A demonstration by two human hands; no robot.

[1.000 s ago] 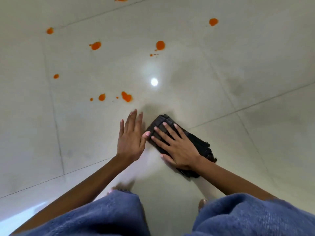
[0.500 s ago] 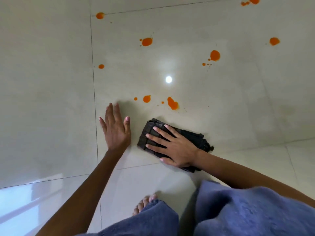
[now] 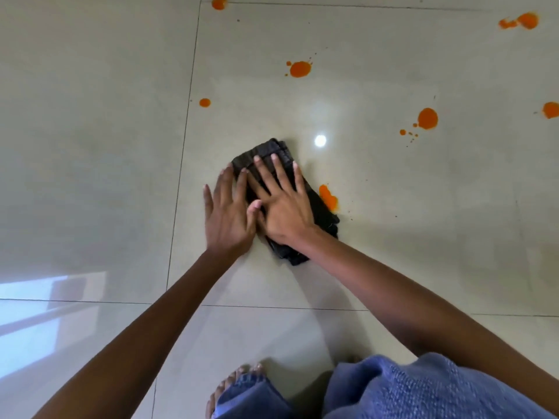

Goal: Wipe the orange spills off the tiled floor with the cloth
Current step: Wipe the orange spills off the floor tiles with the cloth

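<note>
Tiled floor (image 3: 90, 146), glossy beige. Dark folded cloth (image 3: 323, 217) lies flat under right hand (image 3: 284, 213), fingers spread, palm pressing down. Left hand (image 3: 227, 219) flat just beside it, fingers spread, fingertips touching cloth edge. One orange spill (image 3: 329, 198) touching cloth, beside right little finger; others (image 3: 300, 69) beyond fingertips.

left hand (image 3: 227, 216) flat, right hand (image 3: 282, 211) flat

Glossy tiled floor (image 3: 90, 146) (matt cloth (image 3: 272, 152))
</note>
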